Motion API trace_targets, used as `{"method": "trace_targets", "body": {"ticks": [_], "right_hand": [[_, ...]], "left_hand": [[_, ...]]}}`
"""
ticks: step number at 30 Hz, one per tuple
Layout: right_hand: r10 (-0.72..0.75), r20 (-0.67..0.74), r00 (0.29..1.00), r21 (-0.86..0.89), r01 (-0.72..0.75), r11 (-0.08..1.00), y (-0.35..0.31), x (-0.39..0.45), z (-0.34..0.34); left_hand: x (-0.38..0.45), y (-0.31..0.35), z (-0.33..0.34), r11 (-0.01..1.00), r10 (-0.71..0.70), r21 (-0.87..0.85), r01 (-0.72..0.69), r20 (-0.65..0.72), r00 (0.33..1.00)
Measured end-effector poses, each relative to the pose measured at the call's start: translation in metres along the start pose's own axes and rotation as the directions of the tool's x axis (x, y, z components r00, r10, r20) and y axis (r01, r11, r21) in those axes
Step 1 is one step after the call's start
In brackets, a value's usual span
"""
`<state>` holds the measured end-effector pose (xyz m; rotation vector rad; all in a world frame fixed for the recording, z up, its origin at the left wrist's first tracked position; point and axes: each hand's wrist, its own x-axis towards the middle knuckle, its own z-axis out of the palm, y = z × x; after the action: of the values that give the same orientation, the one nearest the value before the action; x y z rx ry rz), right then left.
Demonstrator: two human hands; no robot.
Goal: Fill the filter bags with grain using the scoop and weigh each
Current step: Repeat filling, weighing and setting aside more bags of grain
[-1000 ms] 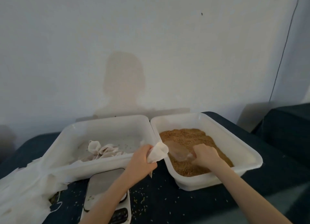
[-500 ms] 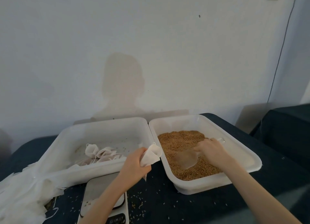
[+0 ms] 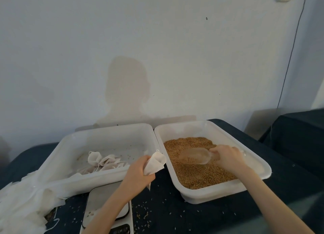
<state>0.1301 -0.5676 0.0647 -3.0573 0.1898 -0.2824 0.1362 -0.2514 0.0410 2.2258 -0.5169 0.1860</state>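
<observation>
My left hand (image 3: 138,174) grips a white filter bag (image 3: 156,163), held with its mouth up beside the left rim of the grain tub. My right hand (image 3: 228,157) holds the handle of a clear plastic scoop (image 3: 195,156). The scoop lies level just above the brown grain (image 3: 198,172) in the right white tub (image 3: 217,193), with some grain in its bowl. Several filter bags (image 3: 103,163) lie in the left white tub (image 3: 70,183). A digital scale (image 3: 105,204) sits at the front, partly under my left forearm.
A heap of white bags or cloth (image 3: 19,202) lies at the left front edge. Loose grains (image 3: 145,214) are scattered on the dark tablecloth. A white wall stands right behind the tubs, and a dark covered piece of furniture (image 3: 298,137) is at the right.
The scoop dug down into the grain at the tub's front and has come up again, level and pointing left toward the bag. My left hand kept the bag nearly still.
</observation>
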Motion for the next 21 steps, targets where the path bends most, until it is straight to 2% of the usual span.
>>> {"method": "trace_targets", "body": {"ticks": [4, 8, 11, 15, 18, 21], "right_hand": [[0.022, 0.089, 0.996, 0.169, -0.037, 0.985, -0.005, -0.001, -0.001], [0.051, 0.067, 0.996, 0.145, -0.061, 0.988, -0.009, -0.001, 0.001], [0.035, 0.107, 0.994, 0.242, -0.06, 0.968, -0.01, -0.001, 0.001], [-0.102, 0.133, 0.986, 0.576, 0.007, 0.818, -0.011, -0.005, -0.011], [-0.253, 0.169, 0.953, 0.664, 0.08, 0.744, -0.018, -0.006, -0.026], [-0.304, 0.184, 0.935, 0.704, 0.091, 0.704, -0.024, -0.002, -0.032]], "left_hand": [[-0.002, -0.002, 0.001, 1.0, -0.02, 0.009, 0.02, 0.017, 1.0], [-0.002, -0.005, 0.0, 0.999, -0.038, 0.027, 0.037, 0.031, 0.999], [-0.002, -0.007, -0.001, 0.999, -0.049, 0.023, 0.048, 0.038, 0.998], [-0.002, -0.011, -0.003, 0.997, -0.071, 0.01, 0.07, 0.043, 0.997], [-0.001, -0.014, -0.005, 0.996, -0.088, 0.019, 0.088, 0.044, 0.995], [-0.003, -0.018, -0.008, 0.994, -0.097, 0.056, 0.094, 0.04, 0.995]]}}
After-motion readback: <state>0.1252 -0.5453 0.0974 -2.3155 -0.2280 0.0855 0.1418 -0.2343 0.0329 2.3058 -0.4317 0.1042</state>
